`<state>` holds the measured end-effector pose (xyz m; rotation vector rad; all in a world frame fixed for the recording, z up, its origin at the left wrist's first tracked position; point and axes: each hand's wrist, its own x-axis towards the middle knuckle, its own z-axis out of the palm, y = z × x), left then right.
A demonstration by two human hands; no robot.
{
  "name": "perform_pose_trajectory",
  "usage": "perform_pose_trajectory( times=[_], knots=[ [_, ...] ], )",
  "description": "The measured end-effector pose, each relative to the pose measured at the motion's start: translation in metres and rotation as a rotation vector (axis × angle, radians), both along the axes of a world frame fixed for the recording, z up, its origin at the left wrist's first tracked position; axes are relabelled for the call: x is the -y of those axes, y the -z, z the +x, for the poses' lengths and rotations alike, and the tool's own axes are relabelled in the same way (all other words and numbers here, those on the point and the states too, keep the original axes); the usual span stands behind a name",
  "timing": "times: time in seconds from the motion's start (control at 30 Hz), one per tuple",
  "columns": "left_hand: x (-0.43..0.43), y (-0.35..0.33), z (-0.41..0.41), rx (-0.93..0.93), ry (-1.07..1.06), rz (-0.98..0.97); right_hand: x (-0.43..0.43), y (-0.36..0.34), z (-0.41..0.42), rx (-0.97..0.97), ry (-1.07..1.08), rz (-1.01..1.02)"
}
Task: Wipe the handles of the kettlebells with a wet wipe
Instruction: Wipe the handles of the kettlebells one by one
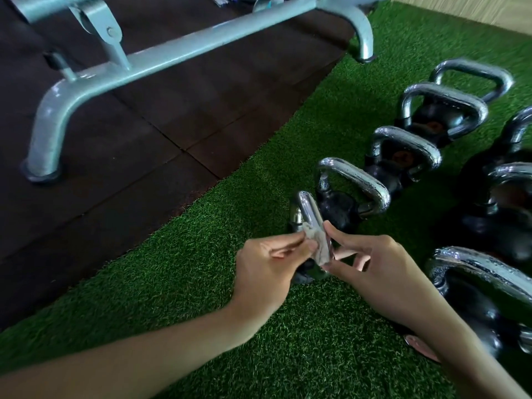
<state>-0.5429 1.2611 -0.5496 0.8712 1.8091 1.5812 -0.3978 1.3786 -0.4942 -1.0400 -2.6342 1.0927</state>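
Several black kettlebells with chrome handles stand in rows on green turf. The nearest small kettlebell (pixel 303 210) is in front of my hands, its handle upright. A greyish wet wipe (pixel 318 244) is wrapped against the lower part of that handle. My left hand (pixel 266 264) pinches the wipe from the left. My right hand (pixel 374 262) pinches the wipe and handle from the right with thumb and forefinger. The kettlebell's body is mostly hidden behind my hands. The neighbouring kettlebell (pixel 354 185) stands just beyond it.
A grey steel bench frame (pixel 178 50) stands on dark rubber floor tiles (pixel 144 145) at the left and back. More kettlebells (pixel 489 283) line the right side on the turf (pixel 288 341). A pale wall base runs along the top right.
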Motion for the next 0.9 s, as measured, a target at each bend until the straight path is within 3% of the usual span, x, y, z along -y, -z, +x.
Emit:
perform_pose_trajectory(
  times=[0.23,0.5,0.63,0.77,0.83,0.9],
  knots=[
    [0.008,0.013,0.004,-0.01,0.007,0.046,-0.008,0.006,0.004,-0.025,0.0,-0.058],
    [0.019,0.033,0.001,-0.383,0.076,0.158,-0.006,0.01,0.007,-0.055,0.018,-0.108],
    [0.018,0.042,-0.012,-0.494,0.146,0.049,-0.003,0.007,0.007,-0.058,0.025,-0.097],
    [0.021,0.028,-0.026,-0.308,0.1,-0.011,0.006,0.002,0.004,-0.098,0.032,-0.048],
    [0.022,0.004,-0.031,-0.052,-0.019,-0.057,0.007,0.002,0.006,-0.142,0.06,0.093],
    [0.022,-0.023,-0.034,0.144,-0.009,-0.009,0.01,-0.006,0.006,-0.219,0.093,0.15]
  ],
)
